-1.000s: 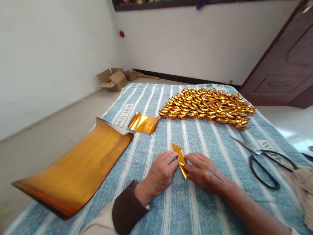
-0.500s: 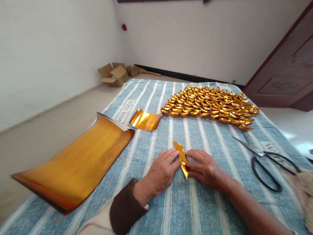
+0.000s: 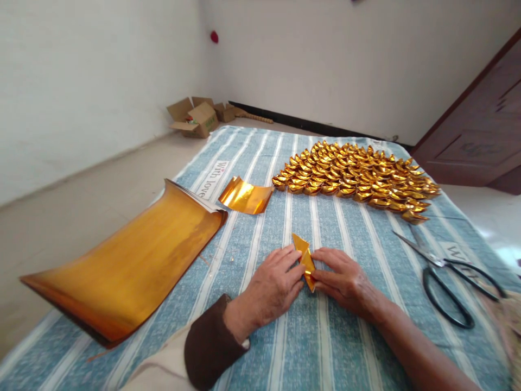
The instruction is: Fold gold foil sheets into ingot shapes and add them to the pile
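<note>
A folded piece of gold foil paper lies on the striped cloth between my two hands. My left hand grips its left edge, fingertips pressed on the folds. From the other side, my right hand holds the right edge with its fingers closed against it. The thumbs are partly hidden. Beyond the hands is a curled sheet of gold foil paper. A large stack of gold foil paper lies to the left of my left hand.
Many folded gold foil ingots sit in rows at the table's far right. Black-handled scissors lie open to the right of my right hand. The blue-and-white striped tablecloth covers the table. An open cardboard box stands on the floor behind.
Both hands stay on the folded foil paper, with only slight finger movement. The whole view has shifted and tilted a little; the other things rest where they were.
</note>
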`<state>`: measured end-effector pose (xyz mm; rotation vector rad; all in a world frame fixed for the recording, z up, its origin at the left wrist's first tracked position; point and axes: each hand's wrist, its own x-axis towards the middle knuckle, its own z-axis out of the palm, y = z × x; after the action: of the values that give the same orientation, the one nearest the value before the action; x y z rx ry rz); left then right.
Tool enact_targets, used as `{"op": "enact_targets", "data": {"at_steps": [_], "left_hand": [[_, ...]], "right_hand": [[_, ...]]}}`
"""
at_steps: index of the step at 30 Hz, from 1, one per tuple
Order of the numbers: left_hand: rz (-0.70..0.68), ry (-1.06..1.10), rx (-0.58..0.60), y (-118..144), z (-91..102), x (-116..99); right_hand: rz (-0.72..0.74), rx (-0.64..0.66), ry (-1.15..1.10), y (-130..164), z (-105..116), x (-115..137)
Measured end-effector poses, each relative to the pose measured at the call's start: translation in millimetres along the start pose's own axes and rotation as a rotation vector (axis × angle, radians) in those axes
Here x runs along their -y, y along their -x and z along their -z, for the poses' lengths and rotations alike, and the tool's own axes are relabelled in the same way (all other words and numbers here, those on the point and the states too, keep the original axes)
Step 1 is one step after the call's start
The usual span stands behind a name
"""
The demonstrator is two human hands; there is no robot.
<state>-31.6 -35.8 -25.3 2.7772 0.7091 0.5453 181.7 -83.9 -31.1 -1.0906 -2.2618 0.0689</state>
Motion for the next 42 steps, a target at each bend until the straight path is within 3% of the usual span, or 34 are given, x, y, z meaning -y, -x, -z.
{"op": "enact_targets", "data": {"at_steps": [9,18,36,42], "left_hand": [[0.013,0.143,0.064,-5.4,8.6,7.5],[0.039,0.159,-0.041,-7.6,-2.5,9.7],[0.033,0.189,0.068,-8.1,8.9,10.9],[0.008,0.221,0.133,-6.6,17.3,12.4]], "right_hand": [[0.042,-0.075,0.061,-4.8,-9.5,16.0],[0.054,-0.011,0.084,-6.4,-7.7,17.9],[0.078,0.075,0.108,-1.6,-2.8,16.4],[0.031,0.027,0.057,-1.0,-5.5,15.0]]}}
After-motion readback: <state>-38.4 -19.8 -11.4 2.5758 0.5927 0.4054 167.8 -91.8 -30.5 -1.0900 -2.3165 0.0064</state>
